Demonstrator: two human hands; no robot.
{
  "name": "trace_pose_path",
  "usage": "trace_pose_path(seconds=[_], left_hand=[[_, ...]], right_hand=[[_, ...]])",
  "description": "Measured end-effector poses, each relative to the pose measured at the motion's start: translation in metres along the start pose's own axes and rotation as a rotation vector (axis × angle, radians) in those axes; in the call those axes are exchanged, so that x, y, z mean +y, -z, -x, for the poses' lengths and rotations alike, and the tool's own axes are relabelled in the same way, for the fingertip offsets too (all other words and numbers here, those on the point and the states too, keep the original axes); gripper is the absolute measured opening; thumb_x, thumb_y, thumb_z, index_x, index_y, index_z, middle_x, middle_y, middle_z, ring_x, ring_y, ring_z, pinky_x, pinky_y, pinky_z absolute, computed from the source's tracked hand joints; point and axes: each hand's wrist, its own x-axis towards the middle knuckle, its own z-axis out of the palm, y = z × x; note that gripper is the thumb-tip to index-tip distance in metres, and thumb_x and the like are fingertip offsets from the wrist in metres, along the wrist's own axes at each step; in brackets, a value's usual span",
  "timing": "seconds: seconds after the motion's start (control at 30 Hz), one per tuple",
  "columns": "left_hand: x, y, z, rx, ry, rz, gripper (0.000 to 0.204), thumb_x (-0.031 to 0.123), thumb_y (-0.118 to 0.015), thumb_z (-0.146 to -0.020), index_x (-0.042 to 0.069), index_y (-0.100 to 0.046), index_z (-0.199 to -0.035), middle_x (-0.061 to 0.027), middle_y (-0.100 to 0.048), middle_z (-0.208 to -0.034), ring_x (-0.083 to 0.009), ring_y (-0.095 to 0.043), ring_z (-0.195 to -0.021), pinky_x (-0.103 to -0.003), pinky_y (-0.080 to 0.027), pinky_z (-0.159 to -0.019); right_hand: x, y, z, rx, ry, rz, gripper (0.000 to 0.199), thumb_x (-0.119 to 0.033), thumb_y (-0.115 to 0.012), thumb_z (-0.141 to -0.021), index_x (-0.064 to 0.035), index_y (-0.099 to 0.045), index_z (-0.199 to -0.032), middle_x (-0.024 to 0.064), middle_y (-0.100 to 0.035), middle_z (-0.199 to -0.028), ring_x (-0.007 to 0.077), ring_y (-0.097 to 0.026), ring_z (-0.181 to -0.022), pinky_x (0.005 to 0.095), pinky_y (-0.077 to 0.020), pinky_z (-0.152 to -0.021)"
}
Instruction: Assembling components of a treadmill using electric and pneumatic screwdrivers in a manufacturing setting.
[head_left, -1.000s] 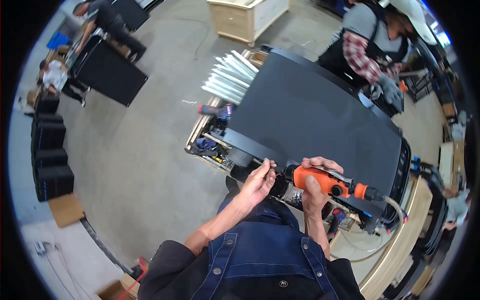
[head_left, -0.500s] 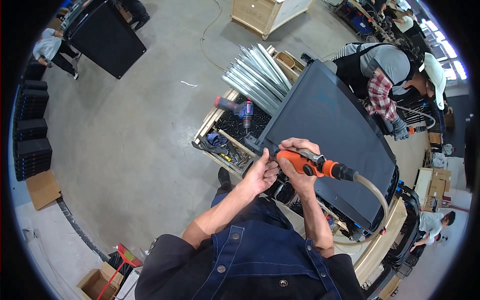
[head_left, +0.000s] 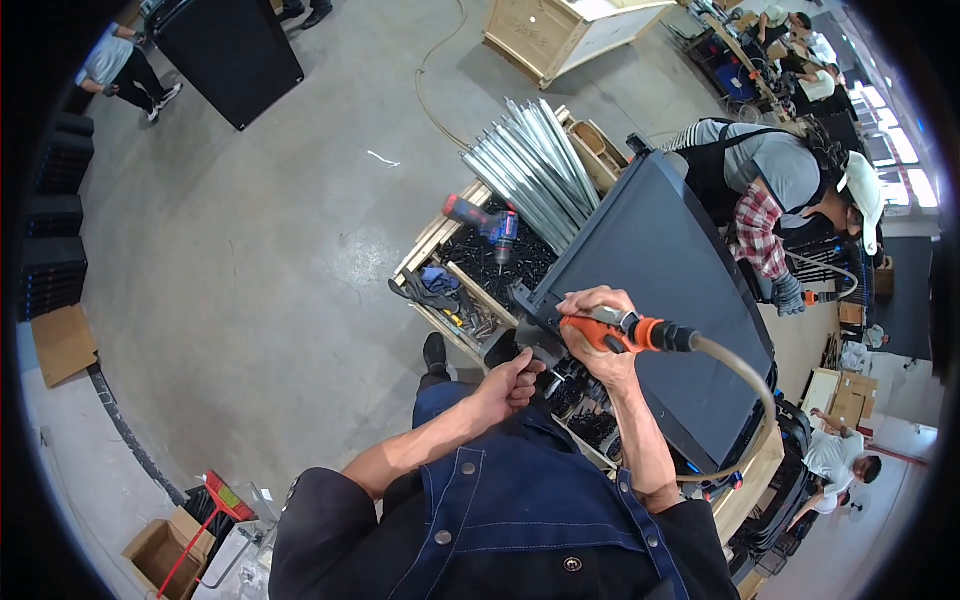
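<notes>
My right hand point(head_left: 592, 328) grips an orange pneumatic tool point(head_left: 622, 332) with a tan air hose point(head_left: 745, 372) trailing off to the right. The tool's nose sits at the near corner of a large black panel point(head_left: 650, 270). My left hand point(head_left: 510, 383) is closed around a small dark part just below that corner, right under the tool. What exactly the fingers pinch is hidden.
A wooden tray point(head_left: 428, 245) of dark screws holds a red and blue cordless drill point(head_left: 488, 221) and grey gloves point(head_left: 425, 288). Silver metal bars point(head_left: 530, 170) lie stacked behind it. A person in a white hard hat point(head_left: 790, 200) works across the panel. A wooden crate point(head_left: 555, 35) stands farther off.
The view has swung, so the panel and tray now sit higher and left. My right hand with the orange tool stays at the panel corner; my left hand dropped slightly below it.
</notes>
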Motion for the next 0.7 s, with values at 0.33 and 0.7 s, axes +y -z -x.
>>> trace_pose_path(seconds=[0.33, 0.7], left_hand=[[-0.012, 0.011, 0.009, 0.288, -0.234, -0.412, 0.023, 0.03, -0.051, -0.105, 0.009, -0.06, -0.107, 0.0006, -0.058, -0.085, -0.0115, -0.054, -0.072, -0.028, -0.043, -0.063], [-0.034, 0.009, -0.001, 0.073, -0.067, -0.464, 0.039, -0.003, -0.059, -0.097, -0.003, -0.05, -0.135, -0.0204, -0.063, -0.123, -0.0301, -0.067, -0.112, -0.038, -0.058, -0.098]], right_hand=[[-0.02, 0.002, 0.002, -0.046, -0.083, 0.053, 0.045, 0.002, -0.079, -0.075, -0.0044, -0.065, -0.118, 0.0149, -0.062, -0.129, 0.0244, -0.064, -0.115, 0.0402, -0.054, -0.096], [-0.066, 0.069, 0.134, 0.662, -0.163, -0.038, 0.055, -0.005, -0.08, -0.078, -0.0025, -0.053, -0.126, 0.014, -0.061, -0.115, 0.0291, -0.069, -0.107, 0.0427, -0.0554, -0.095]])
